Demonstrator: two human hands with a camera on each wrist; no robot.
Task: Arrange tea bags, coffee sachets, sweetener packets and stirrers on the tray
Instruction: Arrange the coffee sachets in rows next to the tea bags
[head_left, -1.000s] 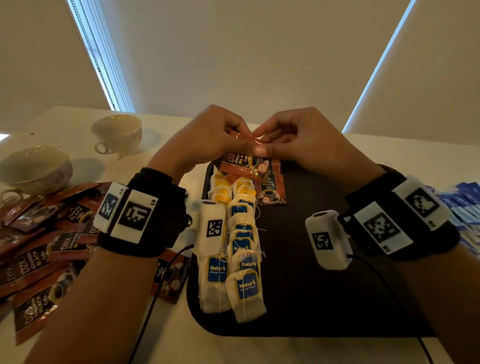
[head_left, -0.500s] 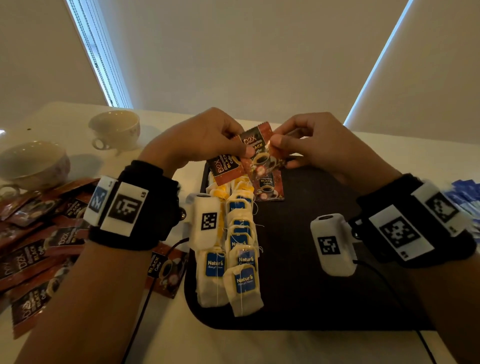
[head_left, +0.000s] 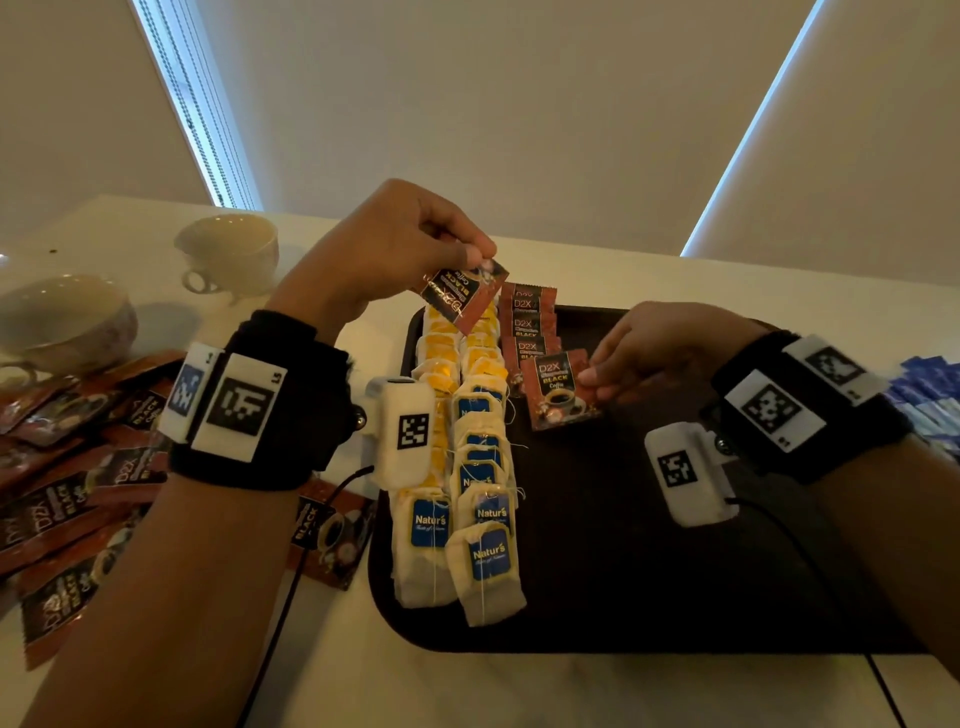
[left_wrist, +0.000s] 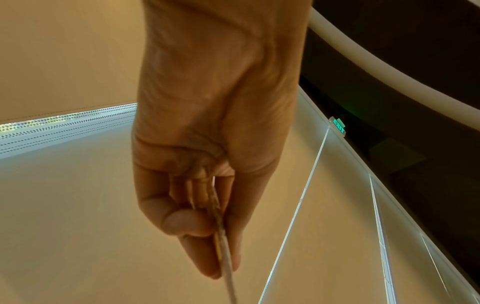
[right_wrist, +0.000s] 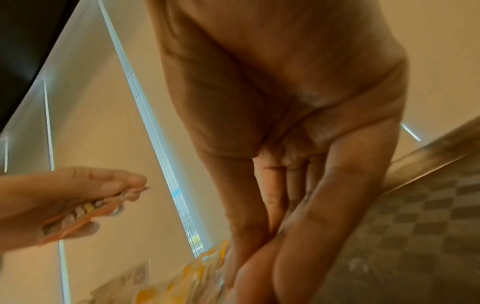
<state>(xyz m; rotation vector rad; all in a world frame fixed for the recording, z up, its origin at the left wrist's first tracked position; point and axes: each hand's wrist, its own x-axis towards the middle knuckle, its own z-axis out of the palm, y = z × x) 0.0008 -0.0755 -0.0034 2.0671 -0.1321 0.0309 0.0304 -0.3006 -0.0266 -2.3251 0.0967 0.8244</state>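
Foil coffee sachets go down overlapped beside the tea bags (head_left: 470, 467) on the tray (head_left: 649, 545): the right hand (head_left: 670, 353) pinches one sachet (head_left: 558, 389) onto the row, while the left hand (head_left: 400, 249) holds the next sachet (head_left: 462, 299) ready above.

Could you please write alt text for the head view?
The right hand lays a coffee sachet on a dark tray beside rows of tea bags, while the left hand holds another sachet above them.
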